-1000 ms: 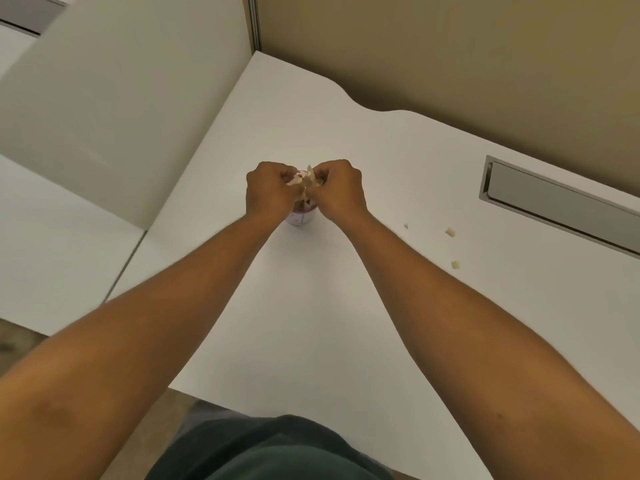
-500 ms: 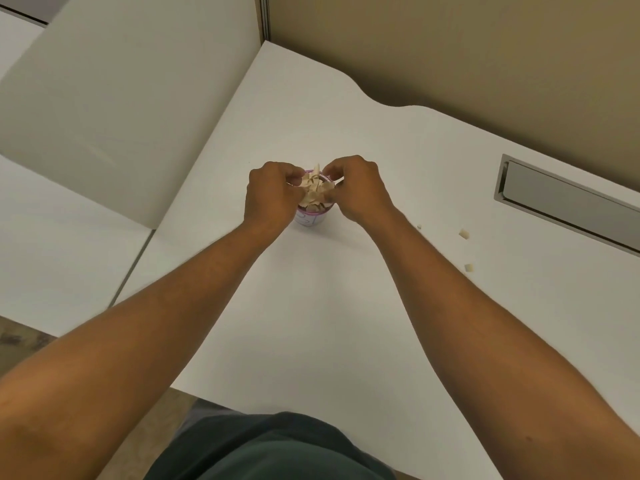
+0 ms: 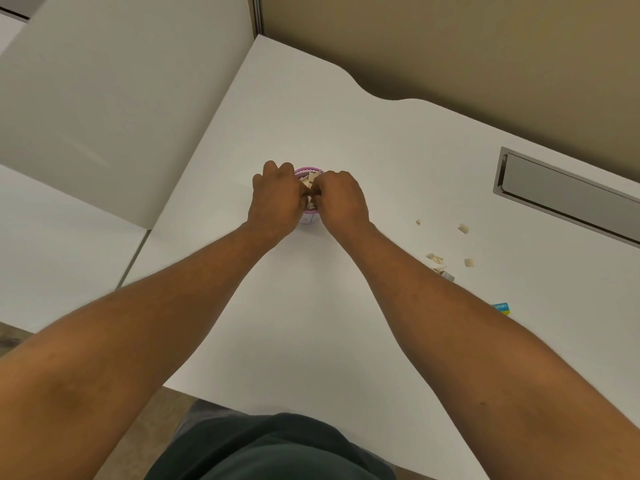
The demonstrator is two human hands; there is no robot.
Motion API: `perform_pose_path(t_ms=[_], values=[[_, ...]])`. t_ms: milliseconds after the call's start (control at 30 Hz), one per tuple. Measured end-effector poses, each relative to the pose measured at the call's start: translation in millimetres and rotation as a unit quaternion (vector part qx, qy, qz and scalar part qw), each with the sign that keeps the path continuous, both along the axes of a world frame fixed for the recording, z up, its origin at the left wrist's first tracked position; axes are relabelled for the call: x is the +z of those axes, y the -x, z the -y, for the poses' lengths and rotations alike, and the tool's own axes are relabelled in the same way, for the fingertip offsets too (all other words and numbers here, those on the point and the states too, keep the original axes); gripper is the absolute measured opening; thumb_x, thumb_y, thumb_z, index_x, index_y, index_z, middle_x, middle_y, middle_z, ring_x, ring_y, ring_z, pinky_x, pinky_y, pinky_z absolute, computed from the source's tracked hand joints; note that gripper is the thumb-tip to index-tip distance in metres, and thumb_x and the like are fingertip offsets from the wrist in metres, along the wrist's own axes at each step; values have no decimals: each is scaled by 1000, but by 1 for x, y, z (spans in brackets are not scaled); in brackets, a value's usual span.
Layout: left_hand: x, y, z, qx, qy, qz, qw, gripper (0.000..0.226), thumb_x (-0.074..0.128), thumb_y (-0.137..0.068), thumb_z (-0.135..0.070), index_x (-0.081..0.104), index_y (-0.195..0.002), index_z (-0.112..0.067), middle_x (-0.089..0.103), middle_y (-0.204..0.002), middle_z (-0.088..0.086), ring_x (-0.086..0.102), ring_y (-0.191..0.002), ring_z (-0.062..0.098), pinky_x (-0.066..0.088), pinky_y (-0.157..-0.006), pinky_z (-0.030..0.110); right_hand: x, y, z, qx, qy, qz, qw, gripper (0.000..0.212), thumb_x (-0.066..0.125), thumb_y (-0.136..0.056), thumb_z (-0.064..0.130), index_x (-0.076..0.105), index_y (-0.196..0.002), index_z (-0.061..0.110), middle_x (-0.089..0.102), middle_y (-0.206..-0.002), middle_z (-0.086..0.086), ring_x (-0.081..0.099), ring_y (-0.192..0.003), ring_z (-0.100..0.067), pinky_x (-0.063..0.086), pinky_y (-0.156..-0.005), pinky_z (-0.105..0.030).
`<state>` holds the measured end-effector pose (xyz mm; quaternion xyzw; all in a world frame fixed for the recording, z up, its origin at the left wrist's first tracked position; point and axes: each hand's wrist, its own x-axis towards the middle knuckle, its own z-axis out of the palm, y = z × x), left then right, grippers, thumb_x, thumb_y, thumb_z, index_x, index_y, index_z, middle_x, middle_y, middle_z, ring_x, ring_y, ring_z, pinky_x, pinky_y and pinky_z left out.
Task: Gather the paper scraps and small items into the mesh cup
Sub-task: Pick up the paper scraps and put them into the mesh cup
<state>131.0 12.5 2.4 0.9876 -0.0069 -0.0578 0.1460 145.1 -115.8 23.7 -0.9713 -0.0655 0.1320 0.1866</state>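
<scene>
A small pink mesh cup stands on the white desk, stuffed with beige paper scraps. My left hand and my right hand meet over its rim, fingers curled down onto the scraps inside. The hands hide most of the cup. Loose beige scraps lie to the right: one, a tiny one, another and a cluster. A small grey item and a blue-and-yellow item lie beside my right forearm.
A metal cable slot is set into the desk at the right. Beige partition walls stand behind and a white panel stands on the left. The desk's front edge runs near my body.
Both hands have pushed lower into the cup's mouth, pressing the scraps down. The view has shifted, bringing the scrap cluster and the blue-and-yellow item into sight.
</scene>
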Motion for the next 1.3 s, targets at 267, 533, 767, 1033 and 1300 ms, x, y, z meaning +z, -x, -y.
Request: perform_pose_path(t_ms=[267, 533, 767, 1033, 1300], values=[[3, -5, -15, 15, 149, -57, 987, 26, 60, -101, -23, 76, -120, -21, 63, -111, 12, 59, -110, 35, 49, -89, 42, 2, -3, 9, -57, -117, 2, 991, 23, 59, -82, 1, 79, -89, 10, 76, -89, -9, 68, -84, -29, 56, -73, -36], [5, 7, -27, 78, 225, 44, 970, 23, 67, -99, -30, 79, -116, -21, 67, -101, 6, 56, -93, 19, 46, -81, 30, 0, 8, 14, 24, -106, 77, 991, 30, 67, -93, 23, 70, -123, 22, 62, -132, 5, 48, -114, -24, 48, -87, -29], [-2, 4, -14, 16, 64, 27, 997, 29, 56, -104, -30, 75, -114, -11, 55, -105, 13, 51, -101, 35, 51, -79, 51, -4, 0, 4, 74, 22, 47, 996, 30, 48, -102, 23, 77, -100, 19, 70, -111, 1, 45, -103, -26, 47, -81, -37], [-5, -4, -7, -15, -9, 7, 1000, 26, 52, -99, -24, 76, -108, -17, 55, -105, 13, 53, -102, 36, 32, -71, 39, -9, -8, -1, 19, 48, 7, 999, 24, 54, -97, 22, 77, -96, 15, 66, -98, -14, 56, -102, -29, 42, -72, -32], [5, -9, -5, 85, 143, 1, 986, 22, 67, -92, -26, 82, -106, -19, 62, -97, 12, 64, -95, 35, 46, -75, 37, 9, 24, 22, -97, -245, 55, 963, 32, 59, -90, 4, 80, -105, 21, 79, -104, 3, 62, -85, -7, 51, -77, -19]])
